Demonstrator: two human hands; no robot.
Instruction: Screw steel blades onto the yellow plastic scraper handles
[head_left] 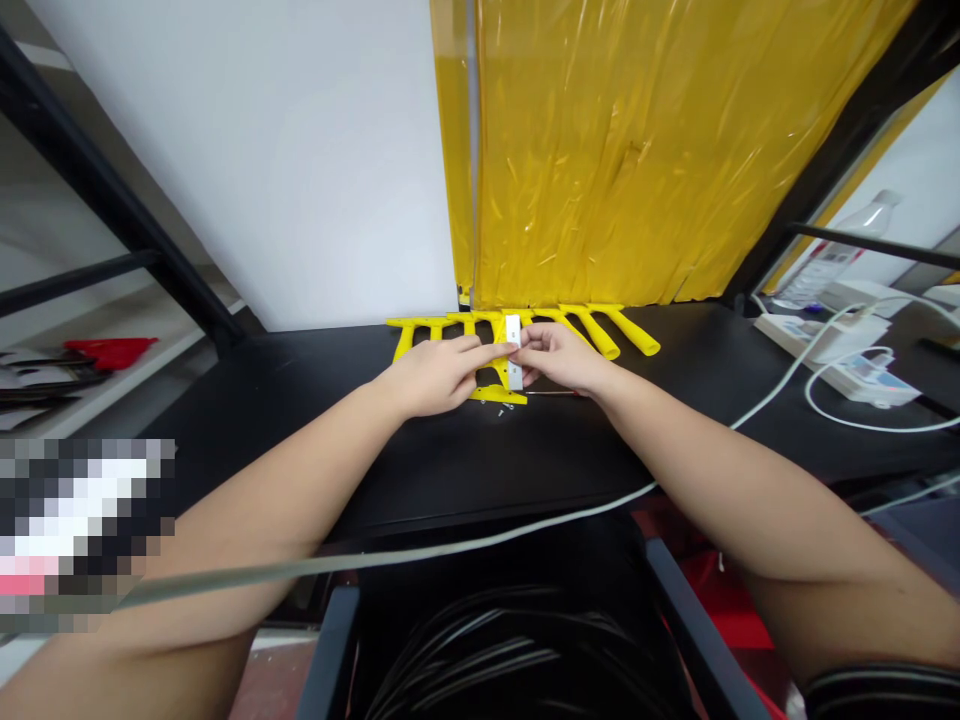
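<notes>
An upright silver metal plate (514,376) with small holes stands over the yellow plastic pieces at the table's middle. My right hand (559,355) pinches its right edge, fingers curled. From the other side my left hand (439,375) reaches in, its index fingertip pressed on the plate and its thumb bent below. A yellow plastic piece (495,394) lies just under the plate, partly covered by my left hand. Several small screws (501,411) are scattered in front of it. A thin metal shaft (551,393), perhaps a screwdriver's, runs beneath my right hand.
More yellow handled pieces (631,332) lie in a row along the back of the black table (480,460). A white cable (517,535) crosses before me to power strips (840,365) at right, near a clear bottle (840,250). Yellow film (637,150) hangs behind.
</notes>
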